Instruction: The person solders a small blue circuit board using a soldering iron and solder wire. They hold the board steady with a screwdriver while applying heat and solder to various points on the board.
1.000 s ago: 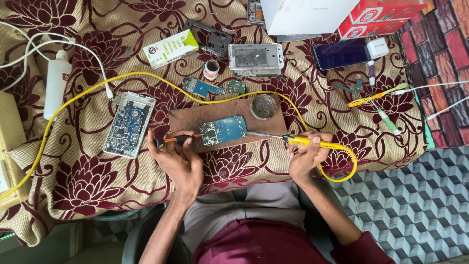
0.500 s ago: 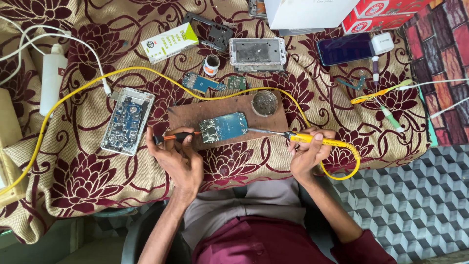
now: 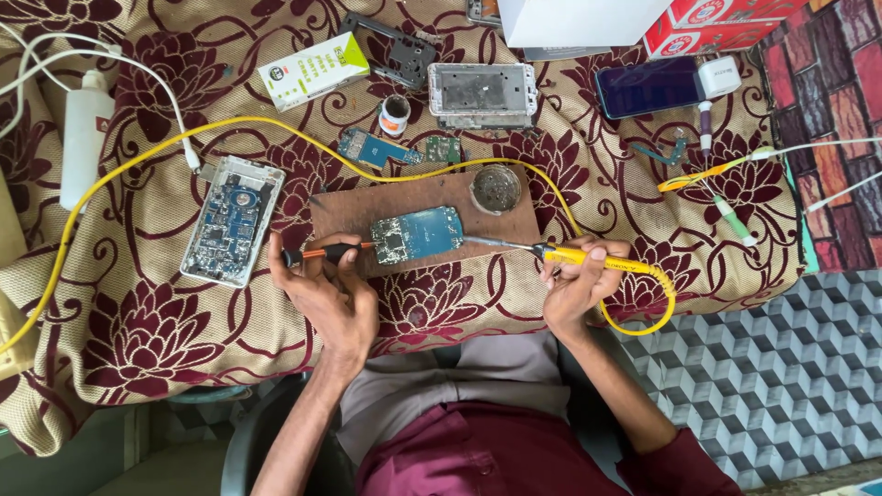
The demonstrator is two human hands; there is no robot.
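A blue circuit board [image 3: 418,234] lies on a brown wooden block [image 3: 349,211] at the table's near edge. My left hand [image 3: 326,294] grips a small orange-and-black screwdriver [image 3: 322,253], whose tip reaches the board's left edge. My right hand [image 3: 579,280] holds a yellow soldering iron [image 3: 570,256]; its metal tip touches the board's right end. The iron's yellow cable [image 3: 657,308] loops beside my right wrist and runs back across the table.
A round metal tin [image 3: 494,187] sits on the block. Around it lie an opened phone [image 3: 230,220], a phone frame [image 3: 481,92], smaller boards [image 3: 377,149], a small jar [image 3: 395,114], a green-white box [image 3: 312,69], a dark phone [image 3: 648,87], a white bottle [image 3: 83,138] and white cables [image 3: 808,152].
Both hands keep their places at the board. Only the camera view has shifted slightly.
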